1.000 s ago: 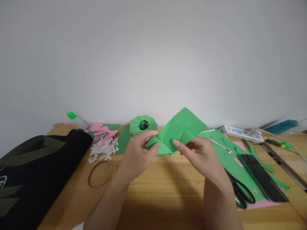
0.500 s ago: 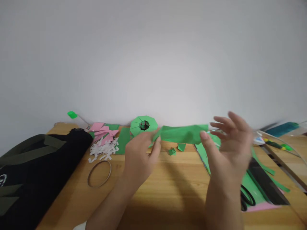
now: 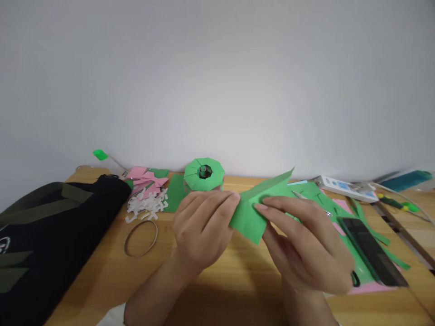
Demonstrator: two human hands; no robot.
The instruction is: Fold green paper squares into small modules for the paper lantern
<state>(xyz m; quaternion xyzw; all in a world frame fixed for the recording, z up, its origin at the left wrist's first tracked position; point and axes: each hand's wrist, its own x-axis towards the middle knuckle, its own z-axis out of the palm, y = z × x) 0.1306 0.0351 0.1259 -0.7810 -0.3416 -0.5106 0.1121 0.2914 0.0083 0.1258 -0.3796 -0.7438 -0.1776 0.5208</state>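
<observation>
Hands point(image 3: 204, 226) closer together, green paper point(image 3: 249, 222) pinched, scissors point(image 3: 355, 279) mostly hidden

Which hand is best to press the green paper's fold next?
Probably the right hand: its fingertips touch the green paper by the fold, while the left hand grips the paper's left side.

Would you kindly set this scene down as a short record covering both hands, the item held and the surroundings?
Left hand: holds green paper at its left side
Right hand: holds the same paper from the right
Paper state: creased, raised above wooden table
Left side: black bag, thin ring, white scraps
Right side: dark phone
</observation>
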